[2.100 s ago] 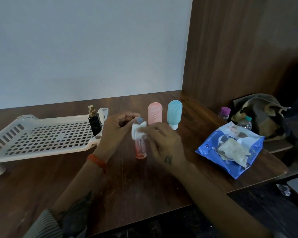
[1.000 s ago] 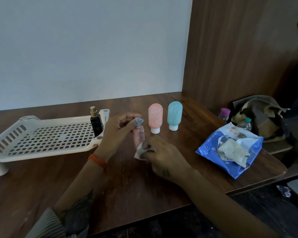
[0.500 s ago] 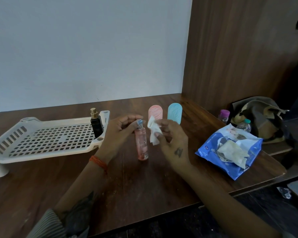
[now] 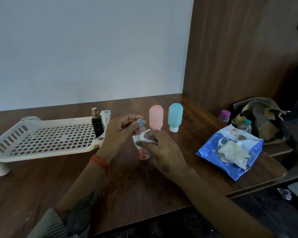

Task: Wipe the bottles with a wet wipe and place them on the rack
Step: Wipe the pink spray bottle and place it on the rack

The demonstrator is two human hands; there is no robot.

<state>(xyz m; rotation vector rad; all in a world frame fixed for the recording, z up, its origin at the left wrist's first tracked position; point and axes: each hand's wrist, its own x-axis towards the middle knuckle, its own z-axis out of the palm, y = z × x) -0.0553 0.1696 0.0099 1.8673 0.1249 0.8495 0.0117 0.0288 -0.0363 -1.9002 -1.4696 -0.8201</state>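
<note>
A slim clear bottle with pink liquid (image 4: 143, 154) stands upright on the brown table. My left hand (image 4: 118, 133) pinches its blue-grey top. My right hand (image 4: 159, 149) presses a white wet wipe (image 4: 141, 137) around the bottle's middle, hiding most of it. Just behind stand a pink squeeze bottle (image 4: 156, 118) and a teal squeeze bottle (image 4: 175, 115), both cap down. A black perfume bottle with a gold top (image 4: 97, 123) stands at the right end of the cream rack (image 4: 41, 140) on the left.
A blue wet-wipe pack (image 4: 230, 150) lies open at the right, near the table's front right corner. Beyond it, off the table, sit two small water bottles (image 4: 224, 115) and a brown bag (image 4: 261, 117). A wooden panel walls the right side.
My right hand had lifted the wipe up beside the bottle's top; now it has come back down and wraps the wipe around the bottle's middle. My left hand stays on the top.
</note>
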